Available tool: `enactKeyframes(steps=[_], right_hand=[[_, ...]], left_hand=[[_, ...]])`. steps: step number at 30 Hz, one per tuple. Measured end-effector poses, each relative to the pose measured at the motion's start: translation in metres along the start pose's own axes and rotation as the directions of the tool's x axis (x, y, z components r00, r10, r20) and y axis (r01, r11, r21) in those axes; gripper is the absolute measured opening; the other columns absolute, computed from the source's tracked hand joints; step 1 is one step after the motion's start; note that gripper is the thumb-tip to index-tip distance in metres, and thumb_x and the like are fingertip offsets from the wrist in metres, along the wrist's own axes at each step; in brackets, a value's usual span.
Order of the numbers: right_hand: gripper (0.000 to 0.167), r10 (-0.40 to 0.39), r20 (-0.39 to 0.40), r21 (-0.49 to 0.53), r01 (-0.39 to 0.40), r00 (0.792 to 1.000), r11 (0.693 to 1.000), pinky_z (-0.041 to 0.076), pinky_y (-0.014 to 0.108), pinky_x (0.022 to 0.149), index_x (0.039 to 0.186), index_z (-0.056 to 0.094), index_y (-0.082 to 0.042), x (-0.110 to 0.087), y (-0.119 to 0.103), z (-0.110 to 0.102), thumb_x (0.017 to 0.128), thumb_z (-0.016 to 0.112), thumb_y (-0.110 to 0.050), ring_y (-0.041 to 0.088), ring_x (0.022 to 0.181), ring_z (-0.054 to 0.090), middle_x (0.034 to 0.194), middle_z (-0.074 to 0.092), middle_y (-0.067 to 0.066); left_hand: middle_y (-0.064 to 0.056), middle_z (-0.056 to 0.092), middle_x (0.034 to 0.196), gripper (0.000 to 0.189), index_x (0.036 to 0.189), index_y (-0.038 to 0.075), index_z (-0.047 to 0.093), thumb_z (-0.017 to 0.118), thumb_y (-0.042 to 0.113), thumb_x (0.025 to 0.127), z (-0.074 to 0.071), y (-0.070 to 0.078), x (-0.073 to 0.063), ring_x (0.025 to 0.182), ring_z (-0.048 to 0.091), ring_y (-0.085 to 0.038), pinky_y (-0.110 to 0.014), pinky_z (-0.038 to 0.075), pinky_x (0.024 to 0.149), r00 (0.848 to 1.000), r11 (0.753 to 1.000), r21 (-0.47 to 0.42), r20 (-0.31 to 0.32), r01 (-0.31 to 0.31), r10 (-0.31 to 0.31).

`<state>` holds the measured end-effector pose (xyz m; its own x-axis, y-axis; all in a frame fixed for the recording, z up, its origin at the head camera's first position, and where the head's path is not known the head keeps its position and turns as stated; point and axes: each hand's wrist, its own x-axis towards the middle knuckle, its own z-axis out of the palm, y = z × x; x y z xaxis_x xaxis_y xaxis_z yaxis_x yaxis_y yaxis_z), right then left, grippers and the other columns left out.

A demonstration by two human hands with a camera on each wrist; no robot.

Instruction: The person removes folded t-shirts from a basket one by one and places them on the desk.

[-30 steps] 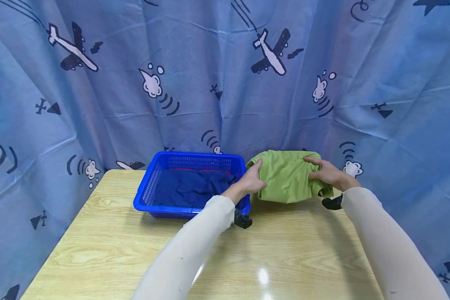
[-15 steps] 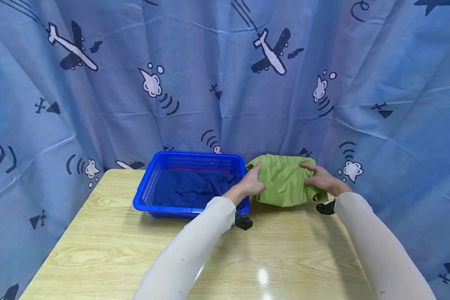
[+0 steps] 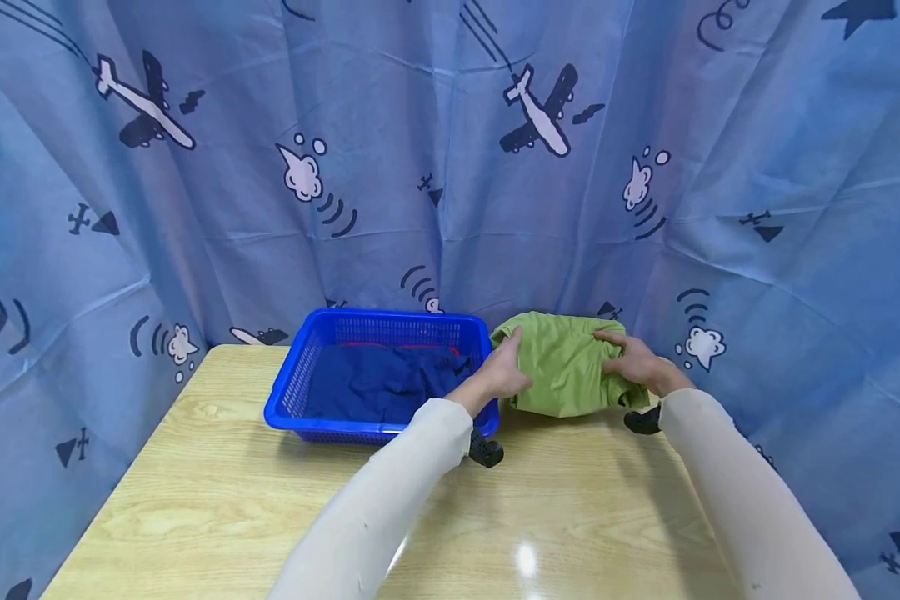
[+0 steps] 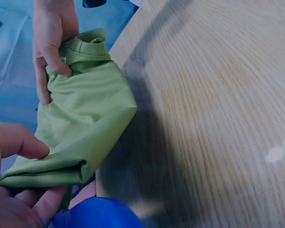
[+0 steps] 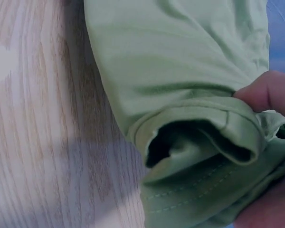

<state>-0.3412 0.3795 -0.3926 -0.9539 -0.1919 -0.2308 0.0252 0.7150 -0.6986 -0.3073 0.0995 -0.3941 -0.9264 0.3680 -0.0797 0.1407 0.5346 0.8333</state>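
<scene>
A folded green garment point(image 3: 562, 362) with stitched hems is held up over the back right of the table, beside the basket. My left hand point(image 3: 504, 367) pinches its left edge, thumb above and fingers beneath, as the left wrist view shows on the folded cloth point(image 4: 85, 114). At the opposite edge my right hand point(image 3: 637, 362) grips it. Close up in the right wrist view, a rolled sleeve-like opening point(image 5: 199, 133) lies by the right thumb. The left forearm overlaps the right wall of a blue plastic basket point(image 3: 378, 427).
Dark blue cloth point(image 3: 378, 379) lies in the basket, with a strip of red fabric point(image 3: 453, 351) behind it. The wooden table point(image 3: 195, 467) reaches back to a blue curtain point(image 3: 375, 167) printed with airplanes.
The right hand has moved left and slightly down, bringing its edge of the green garment closer to the left hand. The left hand has hardly moved and the basket stays put.
</scene>
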Motion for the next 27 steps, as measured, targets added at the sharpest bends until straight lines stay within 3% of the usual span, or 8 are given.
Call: enactKeyframes(steps=[2,5,7,10,12,19,23,27], right_hand=[[0.078,0.001,-0.003,-0.007,-0.001,1.0,1.0,0.04,0.035,0.078,0.161,0.021,-0.004,-0.001,0.0,0.001,0.092,0.057,-0.002,0.044,0.121,0.034,0.164,-0.001,0.035],[0.077,-0.007,-0.021,0.004,0.007,1.0,1.0,0.04,0.033,0.073,0.161,0.021,-0.002,0.0,0.001,0.0,0.093,0.057,-0.002,0.041,0.108,0.037,0.164,-0.002,0.036],[0.077,-0.006,-0.037,0.007,0.006,0.999,1.0,0.041,0.032,0.074,0.161,0.021,-0.002,0.002,0.002,-0.001,0.093,0.057,-0.002,0.041,0.109,0.037,0.164,-0.001,0.036],[0.077,0.009,-0.052,0.024,-0.007,0.999,1.0,0.042,0.031,0.078,0.161,0.02,-0.002,0.005,0.006,0.0,0.094,0.058,-0.003,0.043,0.124,0.034,0.164,0.0,0.035],[0.077,0.017,-0.058,0.025,-0.015,0.998,1.0,0.043,0.031,0.081,0.161,0.021,-0.003,0.006,0.008,0.001,0.094,0.058,-0.003,0.043,0.132,0.031,0.165,0.002,0.035],[0.073,0.033,-0.078,0.026,-0.031,0.996,0.999,0.044,0.038,0.088,0.16,0.023,-0.003,0.008,0.012,0.01,0.096,0.056,-0.003,0.044,0.131,0.037,0.164,0.006,0.035],[0.071,0.054,-0.064,0.039,-0.051,0.997,0.998,0.044,0.038,0.088,0.161,0.021,-0.003,0.011,0.014,0.015,0.097,0.054,-0.001,0.046,0.139,0.031,0.165,0.002,0.034],[0.071,0.052,-0.055,0.041,-0.05,0.997,0.998,0.041,0.04,0.083,0.161,0.019,-0.003,0.017,0.013,0.02,0.098,0.051,0.001,0.046,0.125,0.034,0.166,-0.002,0.032]], left_hand=[[-0.007,0.014,0.171,0.1,0.165,0.022,0.006,0.067,-0.002,0.09,0.001,-0.001,0.0,0.156,0.022,-0.027,-0.031,0.044,0.081,1.0,1.0,0.02,0.008,-0.004,0.004],[-0.009,0.012,0.171,0.101,0.165,0.021,0.005,0.067,-0.002,0.089,0.001,-0.002,0.002,0.157,0.018,-0.027,-0.032,0.045,0.09,1.0,0.999,0.036,0.003,-0.013,0.013],[-0.01,0.012,0.171,0.101,0.165,0.02,0.005,0.068,-0.002,0.089,0.002,-0.002,0.003,0.158,0.017,-0.027,-0.033,0.044,0.098,1.0,0.999,0.048,-0.001,-0.012,0.013],[-0.011,0.013,0.171,0.101,0.165,0.017,0.005,0.068,-0.001,0.089,0.003,-0.002,0.002,0.158,0.016,-0.026,-0.034,0.042,0.109,1.0,0.998,0.06,-0.007,0.002,-0.001],[-0.011,0.014,0.171,0.1,0.165,0.016,0.005,0.068,0.0,0.089,0.004,-0.002,0.001,0.158,0.017,-0.026,-0.035,0.042,0.11,1.0,0.998,0.051,-0.009,0.02,-0.019],[-0.009,0.02,0.17,0.096,0.164,0.013,0.005,0.067,0.006,0.093,0.01,0.006,0.0,0.15,0.036,-0.027,-0.037,0.041,0.112,0.99,0.986,-0.095,0.023,0.138,-0.137],[-0.011,0.017,0.17,0.093,0.164,0.008,0.003,0.065,0.014,0.095,0.007,0.006,0.003,0.153,0.03,-0.029,-0.041,0.034,0.12,0.981,0.958,-0.212,0.077,0.193,-0.18],[-0.009,0.009,0.172,0.092,0.164,0.008,0.003,0.063,0.026,0.096,0.002,0.003,0.007,0.158,0.013,-0.027,-0.045,0.021,0.127,0.973,0.909,-0.35,0.1,0.228,-0.206]])
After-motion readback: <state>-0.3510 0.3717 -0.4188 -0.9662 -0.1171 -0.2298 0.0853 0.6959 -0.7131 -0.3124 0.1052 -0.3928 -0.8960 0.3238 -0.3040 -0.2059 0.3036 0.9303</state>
